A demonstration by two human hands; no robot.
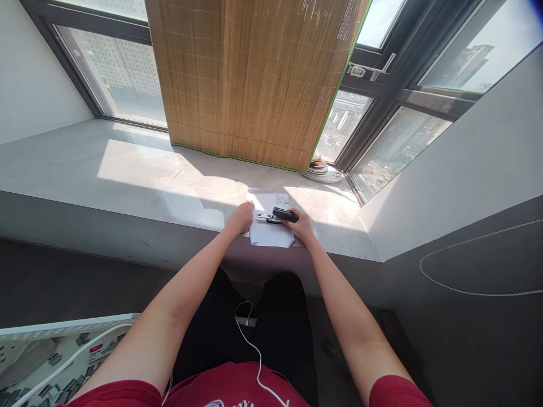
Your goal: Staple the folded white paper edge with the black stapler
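Observation:
White paper sheets (270, 238) lie on the window sill in front of me, their near edge reaching past the sill's front edge. A small dark printed patch shows near their top right. At the left edge of the sheets is my left hand (242, 218), its fingers curled closed on that edge. My right hand (301, 225) is wrapped round the back end of a black stapler (283, 214), which points left over the sheets. The stapler's metal part sticks out to the left beyond its black top. My right fingertips are partly hidden behind the stapler.
A bamboo blind (254, 85) hangs over the window behind the sill. Stacked plates (324, 172) stand in the right corner. A white cable (254, 347) runs over my lap. At lower left is a white bin (63, 322) of small grey pieces. A cord loop (449, 291) hangs at right.

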